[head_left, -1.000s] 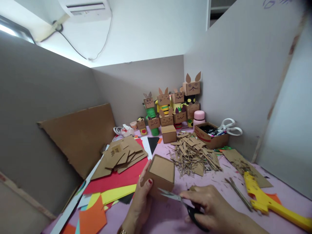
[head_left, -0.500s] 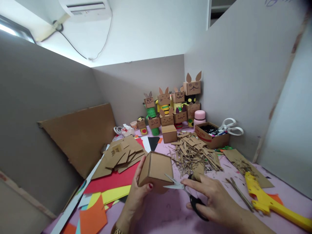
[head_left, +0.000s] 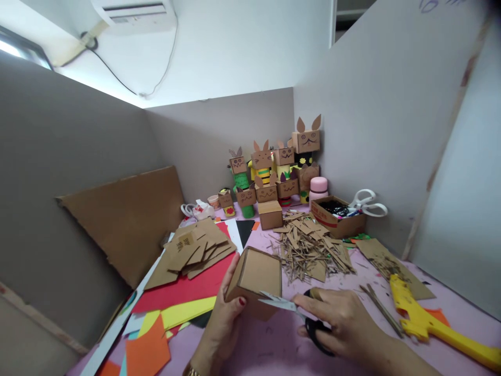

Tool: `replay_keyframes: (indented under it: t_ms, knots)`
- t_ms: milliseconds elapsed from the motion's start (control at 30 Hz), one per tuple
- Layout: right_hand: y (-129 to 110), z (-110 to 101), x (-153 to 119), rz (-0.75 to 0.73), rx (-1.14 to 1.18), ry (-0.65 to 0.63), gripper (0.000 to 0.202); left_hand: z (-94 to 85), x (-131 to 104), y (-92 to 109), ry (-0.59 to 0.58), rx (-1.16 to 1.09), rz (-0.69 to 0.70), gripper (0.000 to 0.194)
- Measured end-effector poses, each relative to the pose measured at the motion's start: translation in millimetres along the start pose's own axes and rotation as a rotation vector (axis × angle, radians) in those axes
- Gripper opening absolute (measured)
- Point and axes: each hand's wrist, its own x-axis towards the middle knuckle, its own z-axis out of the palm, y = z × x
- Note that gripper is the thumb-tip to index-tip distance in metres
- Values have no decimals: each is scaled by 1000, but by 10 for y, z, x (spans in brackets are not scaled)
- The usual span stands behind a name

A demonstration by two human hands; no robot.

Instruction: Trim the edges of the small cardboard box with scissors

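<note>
My left hand (head_left: 229, 308) grips a small cardboard box (head_left: 261, 274) by its left side, thumb on the front face and fingers behind. The box is tilted, its top panel facing up toward me. In my right hand (head_left: 340, 313) is a pair of scissors (head_left: 282, 304) with black handles, my fingers through the loops. The blades are nearly together and lie against the box's front top edge. Whether they cut into the cardboard, I cannot tell. Beyond the box lies a heap of cardboard scraps (head_left: 309, 245).
Cardboard pieces (head_left: 191, 250) and coloured paper (head_left: 176, 292) cover the left side. A yellow glue gun (head_left: 426, 318) lies at right. Behind stand several cardboard animal figures (head_left: 262, 162), another closed box (head_left: 270, 215), a pink bottle (head_left: 318, 189) and an open carton (head_left: 340, 222) holding white scissors (head_left: 368, 202).
The scissor blades have come closer together at the box's front edge. The box and my left hand have shifted slightly right and turned a little.
</note>
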Motion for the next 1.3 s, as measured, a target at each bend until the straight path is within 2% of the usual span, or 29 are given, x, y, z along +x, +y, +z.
replay_keyframes:
  t_ms: [133,333,500,733,967,1167,1300]
  knots:
    - [-4,1,1,-3,-16,4,30,45,-14,-7,15,-22,9,115]
    - [-8,23,-18,-28,-44,1,35,97,-52,-11,8,-18,-22,119]
    - [1,31,-29,-73,-93,37,28,82,-54,-28,2,-33,-7,113]
    - [-20,7,-3,-51,-88,20,28,18,-17,-57,-32,-65,-43,109]
    - [-16,48,-39,-107,-61,168,23,-13,-20,-116,-63,-51,-69,101]
    - [-23,40,-26,-75,-31,96,25,41,-49,-98,-70,-107,-77,109]
    - [-25,64,-32,-71,-77,106,28,72,-50,-91,-53,-75,-73,110]
